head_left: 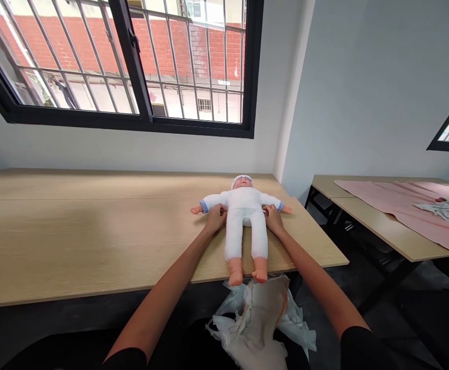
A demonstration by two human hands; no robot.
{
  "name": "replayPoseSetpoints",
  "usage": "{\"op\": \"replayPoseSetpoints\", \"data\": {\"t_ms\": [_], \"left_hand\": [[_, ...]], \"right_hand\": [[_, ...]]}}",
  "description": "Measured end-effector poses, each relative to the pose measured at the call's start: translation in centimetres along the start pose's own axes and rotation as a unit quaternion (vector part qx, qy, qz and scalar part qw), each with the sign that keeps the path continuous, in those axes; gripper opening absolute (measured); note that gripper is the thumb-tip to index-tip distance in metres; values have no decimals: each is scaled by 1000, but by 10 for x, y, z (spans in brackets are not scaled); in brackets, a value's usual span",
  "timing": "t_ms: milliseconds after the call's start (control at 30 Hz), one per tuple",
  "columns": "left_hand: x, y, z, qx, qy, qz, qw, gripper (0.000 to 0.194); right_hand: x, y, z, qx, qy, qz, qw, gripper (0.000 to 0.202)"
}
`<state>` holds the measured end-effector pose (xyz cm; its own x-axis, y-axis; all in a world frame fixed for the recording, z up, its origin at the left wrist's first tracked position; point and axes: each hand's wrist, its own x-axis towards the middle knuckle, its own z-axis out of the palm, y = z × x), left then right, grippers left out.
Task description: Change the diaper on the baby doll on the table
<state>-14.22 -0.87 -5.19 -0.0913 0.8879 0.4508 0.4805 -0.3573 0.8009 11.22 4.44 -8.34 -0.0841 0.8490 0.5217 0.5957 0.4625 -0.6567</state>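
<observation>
Doll [246, 199] on table [93, 236], left hand [217, 218] and right hand [273, 219] alongside.
Both curled at its waist; cannot tell if gripping.

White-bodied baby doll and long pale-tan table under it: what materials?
White-bodied baby doll: torso and limbs look like soft, matte, stuffed fabric, given the puffy outline; bare pinkish-orange feet look like smooth molded vinyl or rubber, with shaped toes.
Long pale-tan table: probably satin wood-grain laminate, from the fine streaks; real veneer possible.
</observation>
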Motion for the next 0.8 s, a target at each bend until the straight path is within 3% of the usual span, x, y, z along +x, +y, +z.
{"op": "replayPoseSetpoints", "data": {"t_ms": [267,433,600,800], "left_hand": [[2,10,5,-100,18,-31,994,20],[2,11,8,-144,10,-39,989,23],[4,12,8,-163,-26,-35,986,18],[4,11,7,-165,-28,-36,985,17]], "right_hand": [[19,10,9,159,53,55,984,30],[21,16,15,262,23,77,962,51],[18,13,14,282,-17,66,957,59],[17,14,15,275,-13,63,959,56]]}}
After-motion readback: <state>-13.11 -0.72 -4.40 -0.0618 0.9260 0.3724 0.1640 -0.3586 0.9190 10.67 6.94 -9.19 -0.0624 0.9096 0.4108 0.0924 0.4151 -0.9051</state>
